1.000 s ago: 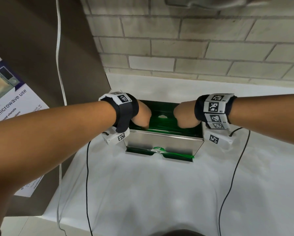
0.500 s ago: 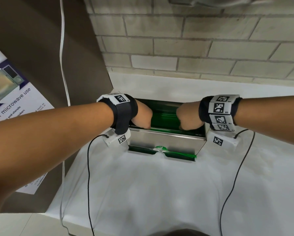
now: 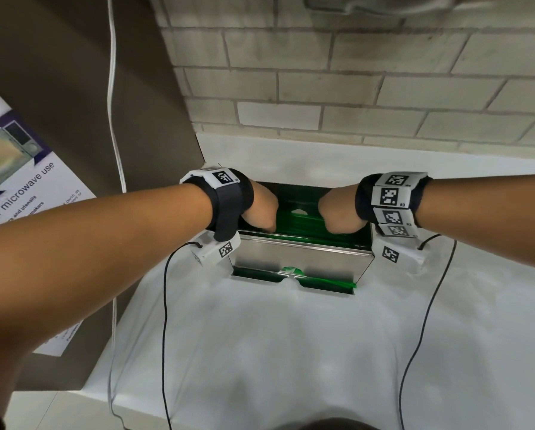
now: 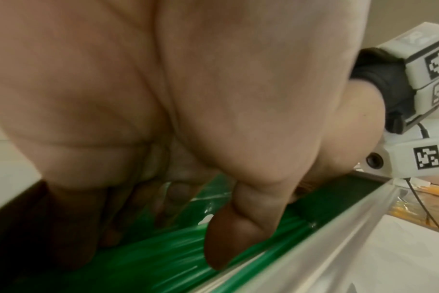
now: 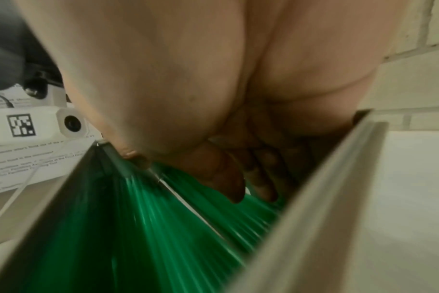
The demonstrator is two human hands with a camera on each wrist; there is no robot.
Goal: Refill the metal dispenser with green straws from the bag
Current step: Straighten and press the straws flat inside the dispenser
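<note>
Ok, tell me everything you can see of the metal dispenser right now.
The metal dispenser is a shiny, box-shaped steel bin standing upright on the white counter near the brick wall. Its top is open and it holds green straws lying lengthwise; more straws show in the low tray slot at its front base. The left hand and right hand both reach into the open top, fingers down on the straws. A clear plastic wrap seems to lie under the left fingers.

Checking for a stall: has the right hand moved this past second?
No. The right hand stays at the right end of the metal dispenser's open top, fingers on the green straws.
</note>
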